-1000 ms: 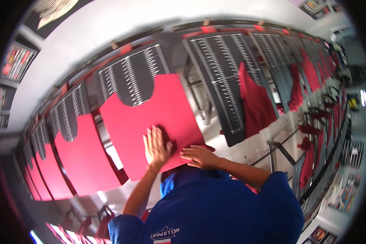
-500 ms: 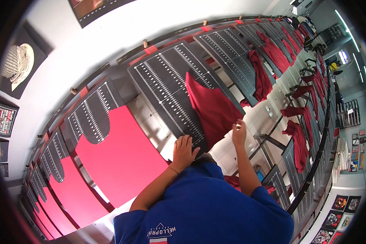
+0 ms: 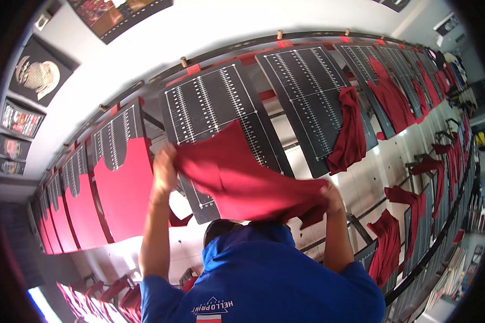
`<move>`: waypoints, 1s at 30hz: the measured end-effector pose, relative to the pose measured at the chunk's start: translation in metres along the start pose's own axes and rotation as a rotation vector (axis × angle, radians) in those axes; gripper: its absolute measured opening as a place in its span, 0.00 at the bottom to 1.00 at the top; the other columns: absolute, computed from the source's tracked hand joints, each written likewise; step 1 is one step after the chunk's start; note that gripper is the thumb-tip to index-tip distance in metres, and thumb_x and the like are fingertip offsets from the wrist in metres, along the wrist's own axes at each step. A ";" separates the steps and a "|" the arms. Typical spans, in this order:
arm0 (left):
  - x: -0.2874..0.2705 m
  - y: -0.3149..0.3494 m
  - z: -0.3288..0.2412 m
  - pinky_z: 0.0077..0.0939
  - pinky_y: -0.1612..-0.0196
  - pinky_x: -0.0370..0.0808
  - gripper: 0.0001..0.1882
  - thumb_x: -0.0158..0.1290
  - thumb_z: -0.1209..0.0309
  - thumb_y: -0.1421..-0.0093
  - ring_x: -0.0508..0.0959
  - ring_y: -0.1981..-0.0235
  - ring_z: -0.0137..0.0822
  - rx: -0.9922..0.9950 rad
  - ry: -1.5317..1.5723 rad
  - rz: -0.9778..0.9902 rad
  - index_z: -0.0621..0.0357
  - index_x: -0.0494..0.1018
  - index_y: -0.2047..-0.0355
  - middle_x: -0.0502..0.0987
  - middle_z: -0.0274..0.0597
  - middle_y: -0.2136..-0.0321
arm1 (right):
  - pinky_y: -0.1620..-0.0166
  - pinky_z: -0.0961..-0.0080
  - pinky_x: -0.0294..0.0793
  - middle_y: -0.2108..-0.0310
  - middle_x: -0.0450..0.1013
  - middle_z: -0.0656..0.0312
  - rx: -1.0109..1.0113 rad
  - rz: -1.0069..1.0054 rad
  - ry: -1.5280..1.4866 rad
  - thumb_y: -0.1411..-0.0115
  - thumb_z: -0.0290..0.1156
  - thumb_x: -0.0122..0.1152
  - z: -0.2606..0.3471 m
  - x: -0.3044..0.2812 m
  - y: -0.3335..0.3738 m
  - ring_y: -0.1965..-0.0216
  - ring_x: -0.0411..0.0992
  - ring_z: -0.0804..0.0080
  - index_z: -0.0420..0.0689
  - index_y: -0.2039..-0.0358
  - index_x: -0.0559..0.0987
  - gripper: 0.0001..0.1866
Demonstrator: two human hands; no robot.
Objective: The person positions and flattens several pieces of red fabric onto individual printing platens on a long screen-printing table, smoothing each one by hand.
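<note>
A dark red cut fabric panel [image 3: 231,177] is stretched between my two hands over a black board with white ruler marks [image 3: 199,102]. My left hand [image 3: 165,167], slightly blurred, grips its left edge beside the board's left side. At the cloth's right end, my right hand [image 3: 333,198] pinches an edge, lower and past the board's right side. The cloth hangs with a raised peak in the middle and covers much of the board's near half. One loose corner [image 3: 181,219] dangles below my left hand.
Left of me, flat bright pinkish-red panels [image 3: 125,188] lie on a row of similar boards. Rightward, a marked board [image 3: 307,91] bears a bunched dark red cloth [image 3: 349,132]. A dark rail [image 3: 226,47] runs behind the boards. More draped cloth [image 3: 385,245] lies at lower right.
The dark red panel has been lifted and spread leftward. My left hand has moved from the board's near edge up and left onto the cloth; my right hand is slightly lower. The view has turned.
</note>
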State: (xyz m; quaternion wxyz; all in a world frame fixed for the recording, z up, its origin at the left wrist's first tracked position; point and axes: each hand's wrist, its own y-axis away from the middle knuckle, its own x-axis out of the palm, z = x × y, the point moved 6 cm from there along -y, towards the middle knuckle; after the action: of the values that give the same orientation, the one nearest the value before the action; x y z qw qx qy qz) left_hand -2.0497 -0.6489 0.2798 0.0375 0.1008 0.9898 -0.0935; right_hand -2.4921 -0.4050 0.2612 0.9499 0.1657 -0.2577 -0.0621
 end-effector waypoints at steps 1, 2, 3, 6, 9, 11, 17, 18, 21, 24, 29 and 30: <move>0.001 -0.029 -0.030 0.29 0.64 0.70 0.23 0.38 0.49 0.27 0.72 0.67 0.32 -0.076 0.211 -0.080 0.57 0.71 0.60 0.74 0.40 0.68 | 0.45 0.63 0.76 0.49 0.77 0.52 -0.134 0.070 -0.105 0.37 0.43 0.60 0.035 0.021 -0.010 0.51 0.78 0.60 0.36 0.42 0.73 0.29; 0.005 -0.059 -0.057 0.30 0.63 0.70 0.29 0.36 0.42 0.28 0.73 0.66 0.34 -0.136 0.431 -0.172 0.55 0.72 0.56 0.77 0.40 0.65 | 0.43 0.62 0.74 0.47 0.76 0.51 -0.120 0.077 -0.236 0.36 0.44 0.59 0.056 0.038 -0.018 0.49 0.76 0.59 0.36 0.41 0.72 0.29; 0.011 -0.068 -0.078 0.31 0.61 0.70 0.33 0.36 0.37 0.30 0.75 0.65 0.34 -0.191 0.789 -0.235 0.55 0.72 0.53 0.78 0.41 0.65 | 0.41 0.60 0.72 0.45 0.74 0.50 -0.101 0.088 -0.372 0.36 0.45 0.57 0.073 0.057 -0.027 0.47 0.75 0.58 0.36 0.41 0.71 0.30; 0.027 0.001 0.015 0.33 0.47 0.69 0.34 0.37 0.39 0.30 0.75 0.57 0.36 -0.245 0.665 0.000 0.58 0.68 0.45 0.77 0.41 0.60 | 0.37 0.56 0.68 0.41 0.71 0.48 -0.087 0.082 -0.424 0.35 0.50 0.52 0.082 0.074 -0.051 0.41 0.70 0.55 0.37 0.38 0.69 0.34; 0.066 0.139 0.152 0.30 0.37 0.69 0.34 0.45 0.51 0.27 0.72 0.43 0.34 -0.500 0.883 -0.228 0.65 0.58 0.33 0.73 0.42 0.44 | 0.36 0.56 0.66 0.39 0.68 0.49 -0.058 0.131 -0.294 0.35 0.49 0.51 0.056 0.070 -0.064 0.39 0.69 0.55 0.36 0.36 0.66 0.34; 0.147 0.165 0.067 0.41 0.31 0.63 0.35 0.50 0.56 0.29 0.67 0.35 0.41 -0.854 1.004 0.286 0.67 0.54 0.31 0.64 0.46 0.34 | 0.37 0.58 0.67 0.39 0.69 0.49 -0.079 0.053 -0.174 0.36 0.45 0.55 0.049 0.033 -0.045 0.40 0.70 0.55 0.35 0.36 0.66 0.34; 0.022 0.285 0.050 0.46 0.41 0.74 0.41 0.57 0.74 0.48 0.75 0.42 0.50 -0.435 1.222 0.234 0.77 0.57 0.35 0.73 0.62 0.43 | 0.39 0.56 0.71 0.40 0.70 0.51 -0.145 0.334 -0.119 0.45 0.33 0.66 0.065 0.065 -0.006 0.41 0.71 0.55 0.35 0.35 0.63 0.39; 0.013 0.294 0.054 0.45 0.42 0.75 0.42 0.58 0.75 0.51 0.76 0.42 0.49 -0.369 1.121 0.228 0.78 0.57 0.35 0.73 0.62 0.44 | 0.38 0.55 0.70 0.39 0.69 0.51 -0.086 0.296 0.129 0.46 0.32 0.67 0.055 0.065 -0.007 0.41 0.71 0.54 0.36 0.34 0.63 0.40; 0.016 0.210 -0.062 0.45 0.40 0.72 0.32 0.51 0.58 0.38 0.75 0.44 0.48 -0.273 1.062 0.005 0.66 0.65 0.38 0.74 0.53 0.45 | 0.41 0.58 0.74 0.44 0.72 0.51 -0.292 0.227 0.031 0.42 0.39 0.62 0.082 0.058 -0.006 0.44 0.73 0.56 0.36 0.37 0.67 0.35; -0.017 0.143 -0.125 0.44 0.41 0.73 0.31 0.52 0.57 0.35 0.76 0.46 0.46 -0.135 0.878 -0.332 0.61 0.65 0.36 0.74 0.50 0.44 | 0.45 0.59 0.76 0.47 0.75 0.51 -0.406 0.383 -0.129 0.34 0.41 0.51 0.145 0.132 -0.035 0.47 0.75 0.58 0.36 0.41 0.71 0.27; -0.096 -0.021 -0.151 0.41 0.39 0.72 0.26 0.53 0.62 0.32 0.74 0.43 0.43 0.140 0.591 -0.434 0.56 0.67 0.37 0.73 0.45 0.41 | 0.49 0.64 0.78 0.54 0.79 0.54 -0.223 0.084 -0.119 0.35 0.40 0.60 0.212 0.178 -0.169 0.55 0.79 0.63 0.40 0.49 0.78 0.20; -0.133 -0.051 -0.146 0.40 0.39 0.72 0.25 0.54 0.64 0.33 0.74 0.43 0.41 0.218 0.468 -0.501 0.56 0.67 0.37 0.73 0.44 0.42 | 0.47 0.62 0.78 0.53 0.79 0.53 -0.302 0.011 -0.113 0.35 0.37 0.61 0.230 0.193 -0.187 0.54 0.79 0.60 0.39 0.49 0.77 0.19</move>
State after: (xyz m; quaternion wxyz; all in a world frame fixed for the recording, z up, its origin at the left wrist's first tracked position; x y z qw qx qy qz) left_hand -1.9381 -0.6954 0.4439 -0.2253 -0.1231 0.9497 -0.1792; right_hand -2.4497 -0.6849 0.4733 0.9482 0.0159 -0.2995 -0.1043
